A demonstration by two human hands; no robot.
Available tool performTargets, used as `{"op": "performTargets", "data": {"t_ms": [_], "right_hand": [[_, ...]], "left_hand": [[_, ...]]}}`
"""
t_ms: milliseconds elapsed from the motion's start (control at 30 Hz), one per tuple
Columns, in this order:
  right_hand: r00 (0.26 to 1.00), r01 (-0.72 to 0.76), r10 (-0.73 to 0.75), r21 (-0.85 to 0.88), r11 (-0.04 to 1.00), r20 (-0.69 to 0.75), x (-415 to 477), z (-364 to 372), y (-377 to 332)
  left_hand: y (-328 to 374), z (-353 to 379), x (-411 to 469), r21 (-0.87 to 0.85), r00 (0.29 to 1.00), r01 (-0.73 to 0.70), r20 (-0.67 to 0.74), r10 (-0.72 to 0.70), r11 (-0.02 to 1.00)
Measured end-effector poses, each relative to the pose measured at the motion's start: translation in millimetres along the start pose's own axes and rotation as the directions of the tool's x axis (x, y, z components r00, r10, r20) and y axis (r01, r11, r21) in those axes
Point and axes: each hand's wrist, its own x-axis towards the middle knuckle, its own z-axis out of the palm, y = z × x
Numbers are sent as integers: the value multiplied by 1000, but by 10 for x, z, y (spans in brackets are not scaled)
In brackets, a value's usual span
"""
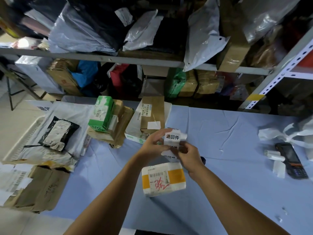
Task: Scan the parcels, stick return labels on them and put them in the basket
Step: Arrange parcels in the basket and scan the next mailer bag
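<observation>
A strip of white return labels (173,137) with black print hangs above the blue table (228,133). My left hand (155,145) holds the strip at its left side. My right hand (187,155) pinches the strip lower down. Directly below my hands lies a small white parcel (163,178) with yellow bands, a barcode label and red handwriting. The black handheld scanner (291,160) lies on the table at the right, away from both hands.
More parcels sit at the table's far left: a green-and-white box (101,114), brown boxes (152,114) and a black bag (59,131) on a white bag. Cardboard parcels (40,189) lie at the near left. Backing scraps (277,160) lie by the scanner. Full shelves (118,56) stand behind.
</observation>
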Motion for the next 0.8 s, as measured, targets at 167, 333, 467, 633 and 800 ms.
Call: {"op": "performTargets", "data": {"t_ms": [167,333,467,633,800], "right_hand": [[986,136,-106,-254,957,130,-79,-51,18],[967,197,-142,-270,942,210,-124,-53,-38],[954,214,-212,13,977,214,-214,16,-244],[931,297,-309,87,951,194,-352,21,-440],[919,310,-314,53,949,239,-458,22,-483]], "left_hand": [[198,-77,-130,26,983,-39,-177,43,999],[316,-93,-272,166,965,-87,-231,125,982],[399,-76,-398,335,953,-144,-207,222,931],[490,-25,-532,486,920,-233,-170,353,843],[472,10,-615,530,872,-232,-260,416,816]]}}
